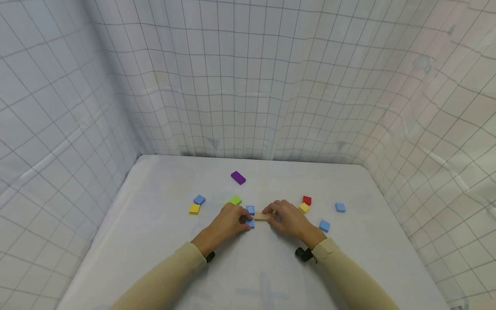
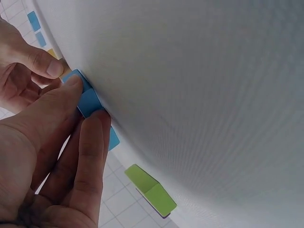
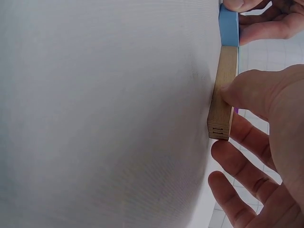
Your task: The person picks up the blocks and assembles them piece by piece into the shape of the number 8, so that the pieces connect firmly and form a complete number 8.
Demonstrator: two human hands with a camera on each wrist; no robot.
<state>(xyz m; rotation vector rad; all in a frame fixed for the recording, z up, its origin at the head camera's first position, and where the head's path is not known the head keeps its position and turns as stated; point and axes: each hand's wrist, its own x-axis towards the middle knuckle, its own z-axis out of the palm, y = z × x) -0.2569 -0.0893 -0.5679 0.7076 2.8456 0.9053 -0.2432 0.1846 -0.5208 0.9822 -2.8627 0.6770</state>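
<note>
Near the table's middle, my left hand point(image 1: 232, 218) pinches a small blue block point(image 1: 250, 224) between thumb and fingers. Just behind it lies another blue block point(image 1: 250, 209) with a white numeral like a 5. My right hand point(image 1: 288, 218) holds a plain wooden block point(image 1: 261, 216), its thumb on the near side and fingers behind. In the right wrist view the wooden block point(image 3: 225, 71) stands end to end with the blue block point(image 3: 229, 29), apparently touching. The left wrist view shows the thumb and fingertips on the blue block point(image 2: 90, 101).
A lime-green block point(image 1: 235, 199) sits behind my left hand; a purple block point(image 1: 238, 178) is farther back. Blue point(image 1: 199, 199) and yellow point(image 1: 194, 209) blocks lie left. To the right are red point(image 1: 307, 200), yellow point(image 1: 304, 208) and two blue blocks point(image 1: 340, 207). Grid-patterned curtains point(image 1: 248, 86) surround the table.
</note>
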